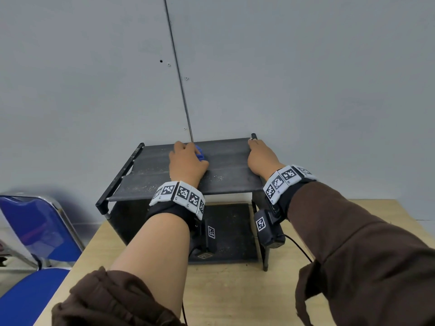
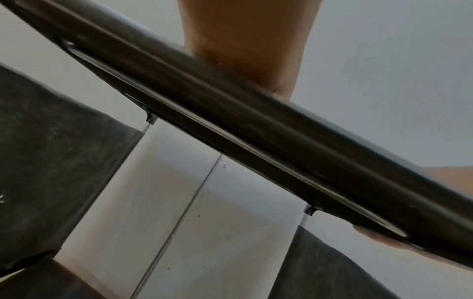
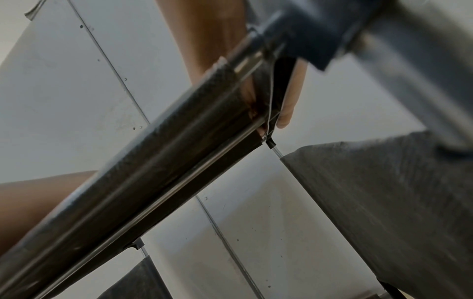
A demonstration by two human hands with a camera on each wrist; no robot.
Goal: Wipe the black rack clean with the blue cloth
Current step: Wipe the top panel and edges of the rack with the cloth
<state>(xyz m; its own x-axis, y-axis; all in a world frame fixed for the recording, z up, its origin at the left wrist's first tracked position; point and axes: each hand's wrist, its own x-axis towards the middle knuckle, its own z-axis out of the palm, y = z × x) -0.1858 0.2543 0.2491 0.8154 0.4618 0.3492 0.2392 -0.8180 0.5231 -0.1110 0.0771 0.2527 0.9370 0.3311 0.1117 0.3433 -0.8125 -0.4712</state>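
Note:
The black rack (image 1: 150,170) stands on a wooden table against the wall, pale specks scattered over its fabric top shelf. My left hand (image 1: 186,161) lies on the middle of that shelf near the back edge and grips the bunched blue cloth (image 1: 200,153), which peeks out at its right side. My right hand (image 1: 261,156) grips the shelf's right edge near the back corner post. In the right wrist view its fingers (image 3: 287,109) curl under the shelf edge beside the front bar (image 3: 166,161). The left wrist view shows only the rack's front bar (image 2: 230,113) from below; the cloth is hidden.
The wooden table (image 1: 235,297) extends toward me in front of the rack. A blue folding chair (image 1: 35,231) stands at the left beside the table. A grey panelled wall (image 1: 282,67) is right behind the rack. The dusty lower shelf (image 1: 230,231) sits beneath.

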